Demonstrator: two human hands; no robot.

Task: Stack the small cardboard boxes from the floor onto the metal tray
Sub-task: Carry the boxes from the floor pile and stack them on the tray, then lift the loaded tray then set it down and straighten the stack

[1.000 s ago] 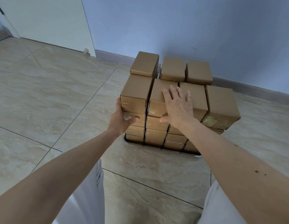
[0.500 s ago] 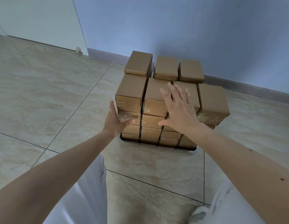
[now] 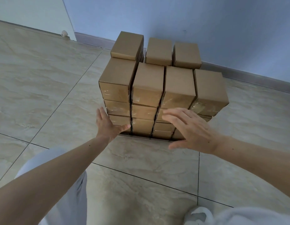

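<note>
Several small brown cardboard boxes [image 3: 147, 85] stand stacked in columns on a metal tray [image 3: 141, 137] on the tiled floor, by the wall. The rightmost top box [image 3: 209, 88] sits skewed and overhangs the stack. My left hand [image 3: 107, 125] is flat against the lower left corner of the stack, fingers spread, thumb lying across the front of a low box. My right hand [image 3: 191, 129] hovers with spread fingers in front of the lower right boxes and holds nothing. Most of the tray is hidden under the boxes.
A blue-grey wall with a skirting board [image 3: 254, 77] runs behind the stack. A white door [image 3: 32, 13] with a door stop [image 3: 64, 33] stands at the far left. My legs in light trousers [image 3: 64, 192] and a shoe [image 3: 197, 215] are at the bottom.
My right hand has lifted off the top of the stack and dropped down in front of its lower right part. My left hand slid lower on the left corner. The view moved back.
</note>
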